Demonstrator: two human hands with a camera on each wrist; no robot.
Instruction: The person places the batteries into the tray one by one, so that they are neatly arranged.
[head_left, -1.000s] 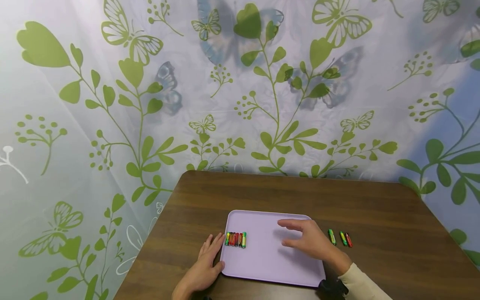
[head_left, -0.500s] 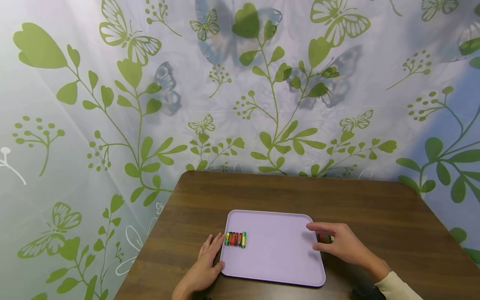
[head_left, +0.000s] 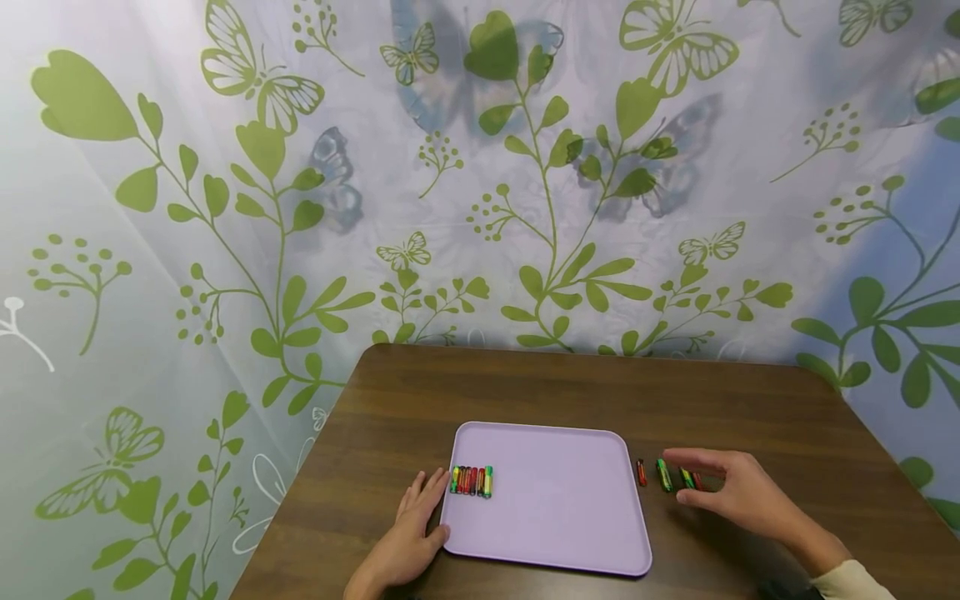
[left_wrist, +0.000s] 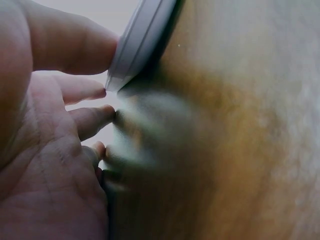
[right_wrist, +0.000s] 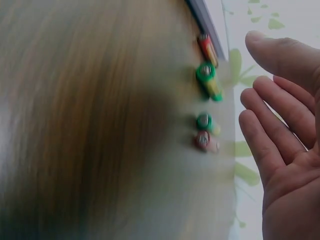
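My left hand (head_left: 407, 532) lies at the left edge of a lilac tray (head_left: 558, 508), its fingers extended and touching the rim. In the left wrist view the thumb (left_wrist: 75, 42) meets the tray's rim (left_wrist: 142, 40). A row of several red and green batteries (head_left: 471, 481) lies side by side inside the tray's left part. Right of the tray, my right hand (head_left: 750, 493) hovers with fingers and thumb apart, holding nothing. Near it on the table are a red battery (head_left: 641, 472), a larger green battery (head_left: 663, 475), another green battery (right_wrist: 204, 121) and a dark red battery (right_wrist: 203, 141).
The brown wooden table (head_left: 525, 383) has rounded far corners. Behind it hangs a pale curtain (head_left: 450, 200) printed with green leaves and butterflies.
My right hand has moved right, from above the tray to over the loose batteries beside it. The red battery nearest the tray has come into view. My left hand stays put.
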